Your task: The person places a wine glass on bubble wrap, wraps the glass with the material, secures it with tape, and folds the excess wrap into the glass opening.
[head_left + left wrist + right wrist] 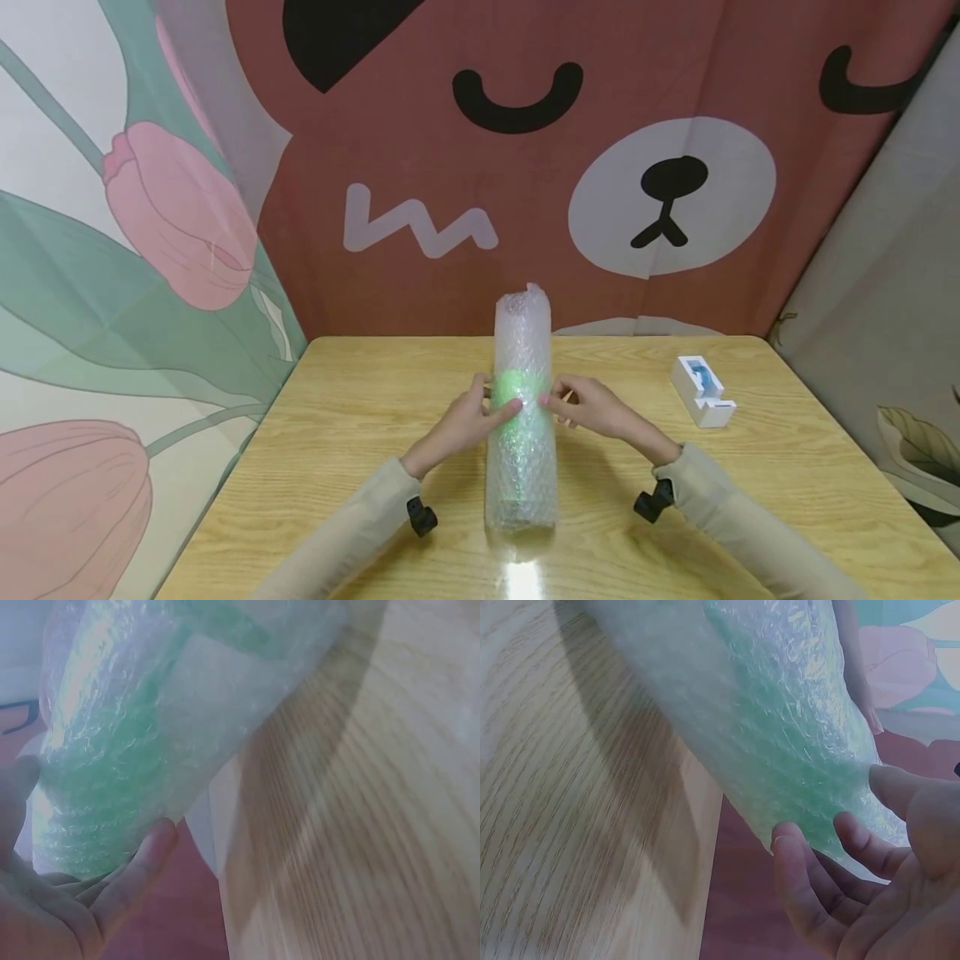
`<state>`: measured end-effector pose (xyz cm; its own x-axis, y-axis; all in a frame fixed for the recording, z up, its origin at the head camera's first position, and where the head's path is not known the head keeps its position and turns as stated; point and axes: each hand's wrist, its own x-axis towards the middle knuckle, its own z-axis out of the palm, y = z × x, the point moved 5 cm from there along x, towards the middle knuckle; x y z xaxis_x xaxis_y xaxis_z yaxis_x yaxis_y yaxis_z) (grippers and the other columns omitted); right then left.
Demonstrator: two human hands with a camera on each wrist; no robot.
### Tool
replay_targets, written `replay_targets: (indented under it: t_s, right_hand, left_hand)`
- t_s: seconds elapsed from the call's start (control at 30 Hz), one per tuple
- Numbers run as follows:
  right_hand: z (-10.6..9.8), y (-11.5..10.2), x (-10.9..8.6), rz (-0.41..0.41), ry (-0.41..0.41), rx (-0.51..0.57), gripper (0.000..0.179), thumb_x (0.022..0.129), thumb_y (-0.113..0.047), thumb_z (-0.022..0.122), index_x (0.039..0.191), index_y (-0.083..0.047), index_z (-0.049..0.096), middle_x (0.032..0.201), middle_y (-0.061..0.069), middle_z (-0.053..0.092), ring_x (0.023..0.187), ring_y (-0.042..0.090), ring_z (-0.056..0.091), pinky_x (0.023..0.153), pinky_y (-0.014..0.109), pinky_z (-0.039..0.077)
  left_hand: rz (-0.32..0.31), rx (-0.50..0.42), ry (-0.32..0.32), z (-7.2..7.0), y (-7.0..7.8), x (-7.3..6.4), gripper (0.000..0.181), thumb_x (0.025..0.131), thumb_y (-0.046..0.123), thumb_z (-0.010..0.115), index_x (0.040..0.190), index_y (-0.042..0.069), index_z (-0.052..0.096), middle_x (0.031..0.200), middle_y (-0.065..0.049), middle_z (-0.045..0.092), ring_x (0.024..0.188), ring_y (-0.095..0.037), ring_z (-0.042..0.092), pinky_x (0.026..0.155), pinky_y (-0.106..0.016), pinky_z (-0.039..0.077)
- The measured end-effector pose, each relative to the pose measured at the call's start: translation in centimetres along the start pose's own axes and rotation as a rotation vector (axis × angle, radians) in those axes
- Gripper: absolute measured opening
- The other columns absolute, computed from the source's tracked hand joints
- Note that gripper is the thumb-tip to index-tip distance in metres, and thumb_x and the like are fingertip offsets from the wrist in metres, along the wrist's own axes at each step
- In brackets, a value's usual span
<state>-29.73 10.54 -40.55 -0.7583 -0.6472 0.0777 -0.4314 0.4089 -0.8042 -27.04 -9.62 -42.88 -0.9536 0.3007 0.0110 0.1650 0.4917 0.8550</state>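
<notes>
A long bundle rolled in clear bubble wrap [522, 475] stands in the middle of the table in the head view, with something green showing through the layers. My left hand [476, 417] holds its left side, the thumb laid across the front and the fingers round the edge; the left wrist view has the fingertips against the bubble wrap [112, 765]. On the other side my right hand [592, 406] grips the wrap at the same height, thumb on the front. Bent fingers [795, 870] of that hand lie along the wrapped edge in the right wrist view.
Toward the back right of the wooden table [360, 400] lies a small white box [701, 392] with a blue patch on it and a flap at its near end. A printed cloth [420, 292] hangs behind the table's back edge.
</notes>
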Motion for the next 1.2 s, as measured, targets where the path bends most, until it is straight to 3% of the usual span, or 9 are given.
replay_targets:
  t_s: [0.33, 0.57, 0.87, 1.2]
  right_hand:
    - [-0.4, -1.3, -0.3, -0.013, 0.109, -0.1, 0.024, 0.099, -0.032, 0.062, 0.087, -0.012, 0.058, 0.084, 0.008, 0.063, 0.067, 0.019, 0.061, 0.057, 0.032, 0.053]
    - [-0.8, -2.4, -0.5, -0.051, 0.196, -0.173, 0.022, 0.098, -0.031, 0.065, 0.087, -0.014, 0.058, 0.086, -0.001, 0.062, 0.078, 0.021, 0.063, 0.063, 0.03, 0.052]
    - [-1.1, -3.2, -0.8, -0.087, 0.257, -0.159, 0.021, 0.096, -0.028, 0.069, 0.095, -0.011, 0.056, 0.093, 0.004, 0.062, 0.076, 0.019, 0.064, 0.06, 0.029, 0.053]
    - [-1.4, -3.5, -1.3, -0.076, 0.311, -0.128, 0.048, 0.092, -0.027, 0.074, 0.122, -0.004, 0.045, 0.106, 0.014, 0.057, 0.079, 0.015, 0.061, 0.068, 0.032, 0.054]
  left_hand:
    - [0.036, -0.023, 0.033, -0.5, 0.5, -0.1, 0.073, 0.096, 0.053, 0.059, 0.147, 0.009, 0.031, 0.136, -0.017, 0.051, 0.091, -0.02, 0.066, 0.066, -0.033, 0.056]
    - [0.066, -0.039, 0.083, -1.0, 1.0, -0.1, 0.078, 0.094, 0.054, 0.061, 0.149, 0.008, 0.03, 0.141, -0.016, 0.048, 0.104, -0.026, 0.062, 0.07, -0.034, 0.056]
    - [0.183, -0.044, 0.122, -1.5, 1.9, -0.4, 0.08, 0.094, 0.05, 0.064, 0.151, 0.008, 0.027, 0.141, -0.017, 0.047, 0.106, -0.026, 0.062, 0.074, -0.031, 0.056]
    - [0.28, -0.066, 0.126, -1.6, 2.3, -0.6, 0.081, 0.094, 0.043, 0.067, 0.152, 0.008, 0.023, 0.145, -0.016, 0.043, 0.106, -0.025, 0.063, 0.08, -0.03, 0.055]
